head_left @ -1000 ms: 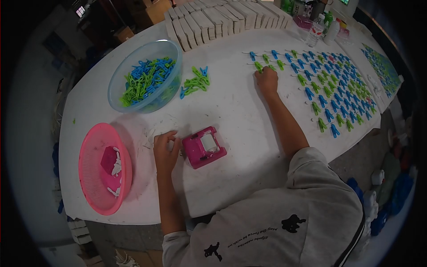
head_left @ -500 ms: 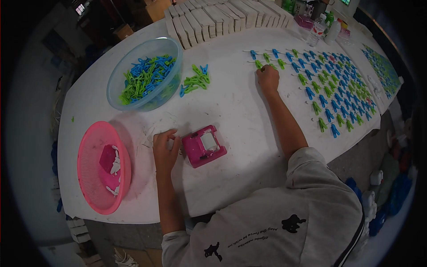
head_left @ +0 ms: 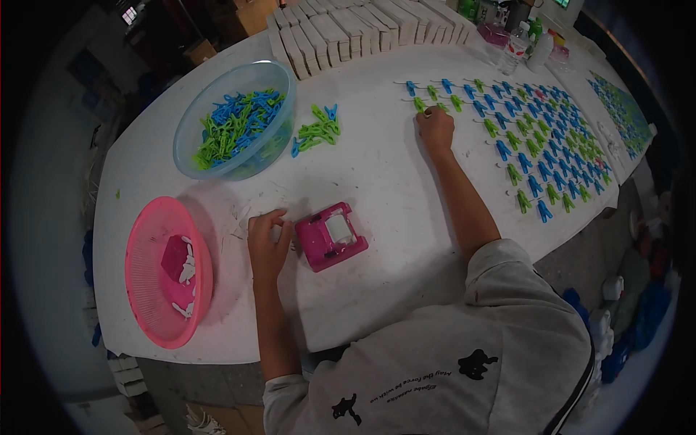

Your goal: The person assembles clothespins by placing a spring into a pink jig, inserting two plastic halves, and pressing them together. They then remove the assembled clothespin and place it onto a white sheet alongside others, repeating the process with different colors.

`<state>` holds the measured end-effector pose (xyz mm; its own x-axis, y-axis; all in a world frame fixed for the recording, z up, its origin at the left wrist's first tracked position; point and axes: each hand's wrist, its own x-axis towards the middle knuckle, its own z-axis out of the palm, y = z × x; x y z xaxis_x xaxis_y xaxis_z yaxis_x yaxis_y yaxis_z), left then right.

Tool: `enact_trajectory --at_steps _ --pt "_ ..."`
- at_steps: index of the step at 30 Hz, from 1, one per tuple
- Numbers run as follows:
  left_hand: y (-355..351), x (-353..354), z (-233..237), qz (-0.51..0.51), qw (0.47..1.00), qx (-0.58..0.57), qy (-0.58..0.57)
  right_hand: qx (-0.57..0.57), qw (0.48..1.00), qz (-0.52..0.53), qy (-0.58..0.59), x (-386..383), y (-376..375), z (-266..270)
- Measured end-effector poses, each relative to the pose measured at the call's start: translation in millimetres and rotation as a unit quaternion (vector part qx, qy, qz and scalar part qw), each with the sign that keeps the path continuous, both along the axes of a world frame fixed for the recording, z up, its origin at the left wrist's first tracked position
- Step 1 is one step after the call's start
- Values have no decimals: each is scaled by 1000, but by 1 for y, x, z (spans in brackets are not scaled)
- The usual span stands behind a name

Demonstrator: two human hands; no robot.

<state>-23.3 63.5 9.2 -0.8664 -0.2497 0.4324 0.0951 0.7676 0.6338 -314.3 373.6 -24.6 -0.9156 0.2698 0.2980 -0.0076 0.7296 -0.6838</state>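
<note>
My right hand (head_left: 436, 132) is closed in a pinch at the left edge of the laid-out clothespins. Its fingertips meet the lower end of a green clothespin (head_left: 420, 104); what lies between them is hidden. Rows of blue and green clothespins (head_left: 523, 161), with thin wire ends showing, spread to the right of that hand. My left hand (head_left: 268, 245) rests on the white table (head_left: 391, 210), fingers loosely bent, with a gap between thumb and forefinger and nothing seen in it. Just right of it sits a magenta dispenser-like holder (head_left: 316, 245) with a white roll (head_left: 339, 228).
A clear blue bowl (head_left: 185, 138) of clothespins stands back left, beside a small loose pile of clothespins (head_left: 317, 130). A pink basket (head_left: 142, 272) with white pieces is at left. Stacked white-grey bundles (head_left: 348, 40) line the back; bottles (head_left: 514, 49) stand back right.
Both hands stay in nearly the same places. The whole view shifts very slightly; nothing is visibly picked up or let go.
</note>
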Motion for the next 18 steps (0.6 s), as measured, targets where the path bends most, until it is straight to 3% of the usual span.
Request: enact_trajectory --at_steps 2,6,9,11,18 --pt "-1 0 0 1 1000 6 -6 -6 997 52 57 9 6 -7" --pt "-1 0 2 -1 1000 -7 -7 -17 998 56 36 37 30 7" --pt "1 0 2 -9 1000 10 -9 -14 999 16 35 43 50 8" --pt "2 -1 2 2 1000 -4 -13 -78 996 -12 -33 41 53 12" --pt "-3 0 -1 4 1000 8 -2 -62 998 -23 -9 3 54 -2"
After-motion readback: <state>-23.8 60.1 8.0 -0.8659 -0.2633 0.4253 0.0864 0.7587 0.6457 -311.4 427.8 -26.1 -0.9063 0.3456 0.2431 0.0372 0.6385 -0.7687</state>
